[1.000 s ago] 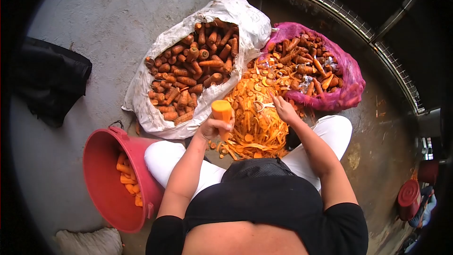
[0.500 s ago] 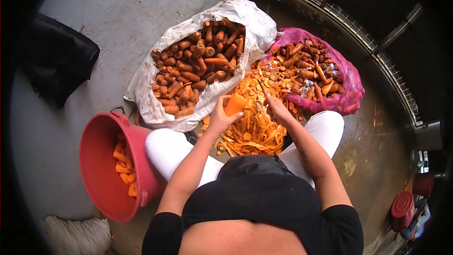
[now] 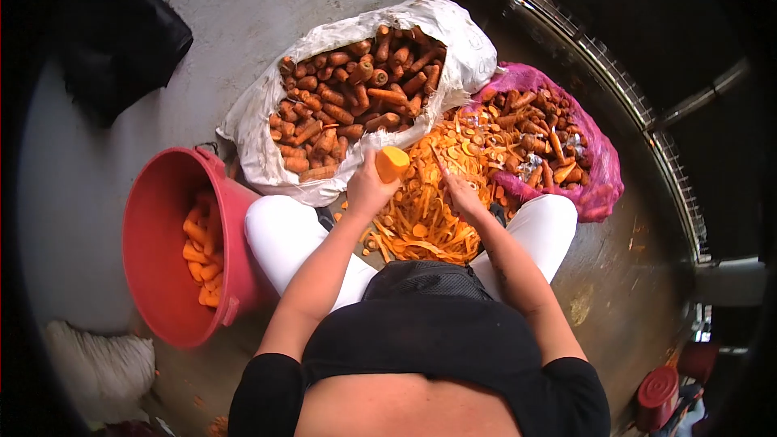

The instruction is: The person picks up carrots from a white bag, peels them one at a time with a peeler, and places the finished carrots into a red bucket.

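Note:
My left hand is closed around a thick peeled carrot, its flat cut end turned up toward me. To the right, my right hand grips a thin knife whose blade points away from me, apart from the carrot. Its handle is mostly hidden by my fingers. Beneath both hands lies a heap of orange carrot peelings mixed with round cut-off slices, between my knees.
A white sack of unpeeled carrots lies open ahead. Beside it, a pink mesh sack holds carrots and scraps. A red bucket with peeled carrots stands at my left. Another person is partly visible at far right, near a red container.
The carrot has been tilted in my left hand so its cut end faces up. My right hand and knife have drawn slightly back toward me. The whole view has shifted a little.

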{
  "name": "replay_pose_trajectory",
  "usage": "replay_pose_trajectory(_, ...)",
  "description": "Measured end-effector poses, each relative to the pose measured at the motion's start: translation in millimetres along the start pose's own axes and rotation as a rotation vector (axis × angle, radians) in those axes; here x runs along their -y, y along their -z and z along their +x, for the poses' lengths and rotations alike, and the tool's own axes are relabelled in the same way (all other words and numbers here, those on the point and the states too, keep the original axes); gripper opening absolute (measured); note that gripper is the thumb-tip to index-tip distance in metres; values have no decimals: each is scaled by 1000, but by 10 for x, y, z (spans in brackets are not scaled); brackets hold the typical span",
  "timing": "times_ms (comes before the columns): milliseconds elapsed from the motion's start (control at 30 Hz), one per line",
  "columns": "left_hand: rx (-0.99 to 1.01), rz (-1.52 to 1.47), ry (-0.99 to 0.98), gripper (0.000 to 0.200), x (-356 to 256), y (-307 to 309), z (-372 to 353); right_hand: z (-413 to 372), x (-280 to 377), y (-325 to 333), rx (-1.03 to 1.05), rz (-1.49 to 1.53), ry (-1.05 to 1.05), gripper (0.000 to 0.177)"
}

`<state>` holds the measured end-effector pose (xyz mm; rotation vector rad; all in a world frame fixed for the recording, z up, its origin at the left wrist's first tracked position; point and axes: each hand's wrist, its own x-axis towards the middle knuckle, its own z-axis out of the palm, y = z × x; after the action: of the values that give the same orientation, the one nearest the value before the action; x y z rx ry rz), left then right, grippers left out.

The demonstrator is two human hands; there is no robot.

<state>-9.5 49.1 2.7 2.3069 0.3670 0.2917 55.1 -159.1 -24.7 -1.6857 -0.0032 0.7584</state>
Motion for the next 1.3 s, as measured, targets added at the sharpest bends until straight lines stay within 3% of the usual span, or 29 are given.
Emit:
replay_pose_trajectory(67, -141, -145, -36, 53, 37, 104, 45, 70, -88, -22, 44, -84, 13, 51)
replay_pose_trajectory(100, -295, -313, -180, 52, 74, 162, 112, 109, -125, -27, 49, -136, 16, 51)
replay_pose_trajectory(167, -551, -353, -272, 58, 136, 430, 245, 225, -277, -21, 68, -163, 37, 50)
replay_pose_trajectory(200, -584, -759, -172, 58, -118, 706, 216, 237, -295, -14, 64, -176, 26, 50)
replay_pose_trajectory(233, -732, -586, -190, 59, 35, 899, 266, 246, -301, -15, 62, -188, 16, 50)
replay_pose_trajectory(333, -1092, -488, -205, 58, 63, 1740, 176, 354, -422, 28, 66, -204, 54, 51)
replay_pose_trajectory(400, -1144, -199, -112, 63, 158, 2271, -1, 284, -357, 9, 63, -178, -29, 51)
replay_pose_trajectory(467, -1154, 254, 67, 66, 419, 2733, -177, 276, -365, -4, 49, -221, 23, 53)
replay_pose_trajectory(533, -1035, 649, 540, 57, 479, 2942, -330, 330, -423, -24, 30, -239, 22, 53)
replay_pose_trajectory(567, -902, 674, 692, 58, 695, 3035, -381, 339, -450, -32, 21, -267, 48, 53)
replay_pose_trajectory(667, -699, 891, 772, 60, 964, 2989, -407, 338, -447, -73, 10, -317, 56, 53)
replay_pose_trajectory(767, -727, 682, 457, 60, 806, 2774, -113, 368, -442, -67, 61, -324, -79, 52)
replay_pose_trajectory(833, -643, 549, 206, 55, 723, 2558, 196, 492, -639, -81, 22, -472, 29, 50)
replay_pose_trajectory(900, -401, 338, 164, 55, 485, 2332, 504, 563, -710, -79, -12, -655, 70, 45)
replay_pose_trajectory(967, -54, 150, 240, 56, 281, 2178, 755, 689, -938, -29, -1, -670, 86, 35)
replay_pose_trajectory(1067, 90, 296, 89, 57, 611, 1768, 1048, 605, -820, -72, 21, -760, 71, 30)
replay_pose_trajectory(1133, 149, 480, 153, 57, 766, 1442, 1138, 594, -825, -68, 33, -857, 118, 30)
replay_pose_trajectory(1167, 348, 546, 238, 58, 789, 1356, 1156, 602, -830, -71, 43, -830, 90, 30)
replay_pose_trajectory(1267, 634, 408, 135, 57, 745, 1255, 1180, 704, -836, -80, 80, -817, 50, 30)
replay_pose_trajectory(1300, 549, 385, 78, 56, 762, 1184, 1179, 772, -839, -93, 72, -803, 67, 31)
